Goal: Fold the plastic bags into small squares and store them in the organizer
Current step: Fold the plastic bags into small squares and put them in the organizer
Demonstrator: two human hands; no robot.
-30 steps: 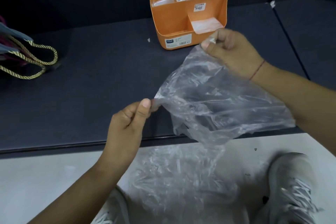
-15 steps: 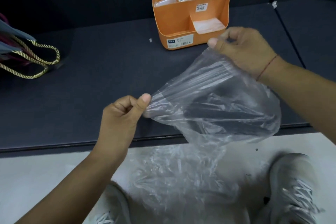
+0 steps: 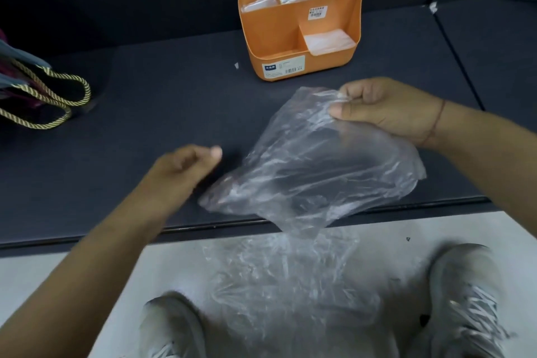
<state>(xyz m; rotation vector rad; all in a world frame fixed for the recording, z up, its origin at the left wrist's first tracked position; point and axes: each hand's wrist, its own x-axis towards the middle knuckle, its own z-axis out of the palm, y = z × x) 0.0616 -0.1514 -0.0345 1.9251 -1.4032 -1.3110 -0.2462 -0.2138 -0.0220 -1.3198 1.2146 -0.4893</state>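
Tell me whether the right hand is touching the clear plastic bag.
Touching. The head view shows the right hand pinching the top edge of the plastic bag between its thumb and curled fingers.

A single head-worn wide-angle camera looks forward and down, close above the desk (image 3: 162, 113). The floor (image 3: 43, 285) shows below the desk's near edge.

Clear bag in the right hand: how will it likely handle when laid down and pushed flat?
Probably very floppy: the bag droops and wrinkles below the right hand, which pinches its top edge. Likely very light, since that one pinch seems to carry it all. Its glossy film may slide on the table.
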